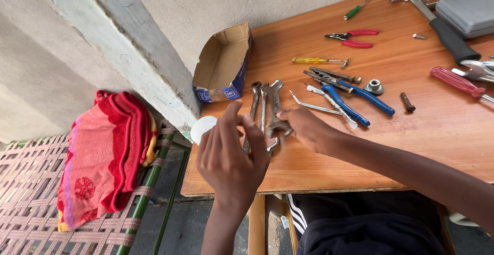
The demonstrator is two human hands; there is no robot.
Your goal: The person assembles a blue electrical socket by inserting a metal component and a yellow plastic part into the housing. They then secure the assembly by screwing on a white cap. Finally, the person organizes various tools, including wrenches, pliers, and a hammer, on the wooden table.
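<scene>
On the near left part of the wooden table (422, 131), three steel spanners (265, 106) lie side by side, heads toward the wall, handles toward the person.

Right hand (303, 126): fingers curled down onto the lower end of the rightmost spanner, pinching it against the tabletop. Grip looks light, at the end only, which would suit sliding or lining it up with its neighbours rather than lifting.

Left hand (229, 157): raised above the table edge, back toward the camera, fingers loosely spread and partly bent. No object visible in it; the palm side is hidden, so I cannot tell for certain that it is empty. It hovers just over the spanner handles, covering their near ends.

Surroundings: open cardboard box (224, 62) tipped on its side just beyond the spanners, mouth facing them. Blue-handled pliers (355, 101) just right of the right hand. Red-handled pliers (355, 37), yellow screwdriver (316, 60), hammer (437, 21) and grey case (471, 11) farther back, well apart from both hands. White round lid (200, 127) at the table's left edge. Red cloth (105, 152) on a woven cot, off the table.
</scene>
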